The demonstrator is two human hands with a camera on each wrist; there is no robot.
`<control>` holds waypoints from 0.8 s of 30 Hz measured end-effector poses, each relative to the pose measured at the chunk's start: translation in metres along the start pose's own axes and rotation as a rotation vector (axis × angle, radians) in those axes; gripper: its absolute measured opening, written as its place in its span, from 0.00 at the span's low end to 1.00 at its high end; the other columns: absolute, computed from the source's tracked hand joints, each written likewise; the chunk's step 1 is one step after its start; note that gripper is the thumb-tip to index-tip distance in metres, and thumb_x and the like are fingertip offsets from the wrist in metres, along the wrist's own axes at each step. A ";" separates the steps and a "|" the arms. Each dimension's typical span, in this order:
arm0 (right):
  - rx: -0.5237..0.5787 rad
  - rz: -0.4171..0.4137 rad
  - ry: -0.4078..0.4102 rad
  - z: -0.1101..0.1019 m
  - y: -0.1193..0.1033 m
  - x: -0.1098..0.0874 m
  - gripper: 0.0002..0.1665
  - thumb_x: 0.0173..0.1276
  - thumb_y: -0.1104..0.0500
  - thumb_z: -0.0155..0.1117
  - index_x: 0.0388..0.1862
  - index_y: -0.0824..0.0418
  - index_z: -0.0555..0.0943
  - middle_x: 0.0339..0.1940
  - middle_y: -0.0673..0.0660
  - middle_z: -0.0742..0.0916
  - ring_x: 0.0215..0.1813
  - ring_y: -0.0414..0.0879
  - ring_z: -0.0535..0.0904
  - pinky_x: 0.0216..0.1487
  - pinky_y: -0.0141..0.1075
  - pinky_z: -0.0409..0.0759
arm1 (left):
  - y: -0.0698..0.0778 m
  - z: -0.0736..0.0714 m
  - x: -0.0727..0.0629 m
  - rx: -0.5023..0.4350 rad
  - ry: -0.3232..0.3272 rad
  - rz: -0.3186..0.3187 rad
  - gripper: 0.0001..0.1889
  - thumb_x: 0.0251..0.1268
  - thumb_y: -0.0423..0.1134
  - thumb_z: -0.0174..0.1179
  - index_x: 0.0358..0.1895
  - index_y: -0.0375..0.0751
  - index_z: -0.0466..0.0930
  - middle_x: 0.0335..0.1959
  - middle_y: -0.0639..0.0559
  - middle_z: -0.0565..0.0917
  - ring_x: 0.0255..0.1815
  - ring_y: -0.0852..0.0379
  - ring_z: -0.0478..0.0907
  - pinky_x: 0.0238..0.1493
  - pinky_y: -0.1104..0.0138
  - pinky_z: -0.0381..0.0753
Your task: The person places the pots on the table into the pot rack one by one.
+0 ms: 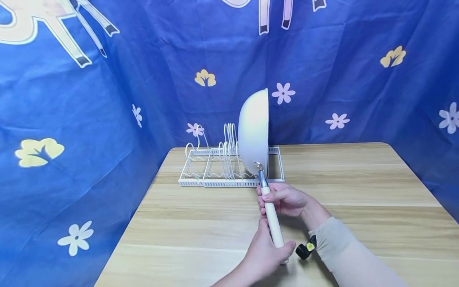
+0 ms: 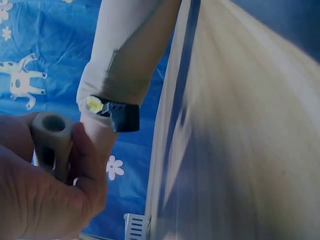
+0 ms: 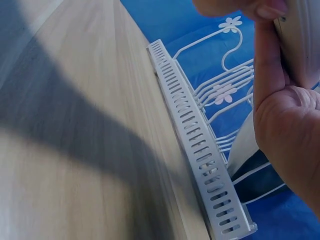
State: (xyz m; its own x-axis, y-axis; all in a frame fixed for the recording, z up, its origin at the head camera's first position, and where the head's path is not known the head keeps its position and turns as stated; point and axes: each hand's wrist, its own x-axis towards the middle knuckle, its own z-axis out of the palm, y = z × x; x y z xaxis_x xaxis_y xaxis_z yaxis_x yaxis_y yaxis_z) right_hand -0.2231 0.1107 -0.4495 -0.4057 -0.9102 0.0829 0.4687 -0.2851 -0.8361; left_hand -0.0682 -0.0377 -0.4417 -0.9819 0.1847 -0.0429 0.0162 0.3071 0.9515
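A white wok (image 1: pixel 254 131) stands on its edge at the right part of a white wire rack (image 1: pixel 229 183), its handle slanting toward me. My right hand (image 1: pixel 287 199) grips the white handle (image 1: pixel 273 223) near its metal neck. Lower down, my left hand (image 1: pixel 263 249) holds the handle's end, thumb laid across it. In the left wrist view the handle's end (image 2: pixel 52 125), with a round hole, shows between the left hand's (image 2: pixel 45 200) thumb and fingers. The right wrist view has the right hand (image 3: pixel 290 120) around the handle, above the rack's slotted rail (image 3: pixel 195 145).
The rack's wire dividers (image 1: pixel 227 155) stand left of the wok. A black wrist camera (image 1: pixel 305 250) sits at the right sleeve. The wooden table (image 1: pixel 358 179) meets a blue printed cloth (image 1: pixel 315 99) at the back and sides.
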 end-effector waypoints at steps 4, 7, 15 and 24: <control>-0.008 0.030 0.029 -0.002 0.001 -0.003 0.10 0.83 0.67 0.50 0.56 0.55 0.72 0.41 0.48 0.91 0.44 0.42 0.91 0.56 0.35 0.92 | -0.002 -0.006 0.003 -0.163 -0.136 -0.060 0.38 0.65 0.36 0.72 0.74 0.32 0.63 0.46 0.44 0.83 0.34 0.58 0.83 0.33 0.65 0.90; -0.020 0.045 0.040 -0.004 0.002 -0.006 0.10 0.83 0.67 0.50 0.56 0.56 0.72 0.41 0.49 0.91 0.44 0.43 0.92 0.56 0.36 0.92 | -0.003 -0.007 0.005 -0.278 -0.201 -0.132 0.32 0.68 0.31 0.68 0.71 0.33 0.64 0.42 0.45 0.81 0.29 0.56 0.83 0.29 0.61 0.92; -0.083 0.056 0.081 -0.005 0.006 -0.010 0.14 0.81 0.67 0.55 0.60 0.58 0.69 0.41 0.50 0.92 0.45 0.44 0.92 0.56 0.39 0.93 | -0.010 -0.009 0.009 -0.323 -0.233 -0.186 0.25 0.71 0.29 0.64 0.67 0.29 0.67 0.44 0.43 0.80 0.34 0.54 0.83 0.37 0.63 0.93; -0.172 0.021 0.150 -0.008 0.016 -0.014 0.16 0.80 0.65 0.59 0.61 0.58 0.69 0.41 0.50 0.92 0.45 0.42 0.91 0.54 0.37 0.93 | -0.017 -0.013 0.016 -0.329 -0.276 -0.218 0.15 0.77 0.29 0.60 0.60 0.31 0.69 0.40 0.46 0.79 0.30 0.55 0.84 0.40 0.59 0.94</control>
State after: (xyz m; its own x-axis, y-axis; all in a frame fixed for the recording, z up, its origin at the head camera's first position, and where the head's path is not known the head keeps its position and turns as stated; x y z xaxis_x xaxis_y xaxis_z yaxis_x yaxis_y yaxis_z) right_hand -0.2163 0.1210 -0.4684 -0.5155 -0.8569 -0.0068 0.3426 -0.1988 -0.9182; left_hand -0.0861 -0.0522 -0.4545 -0.8681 0.4035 -0.2891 -0.2891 0.0624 0.9553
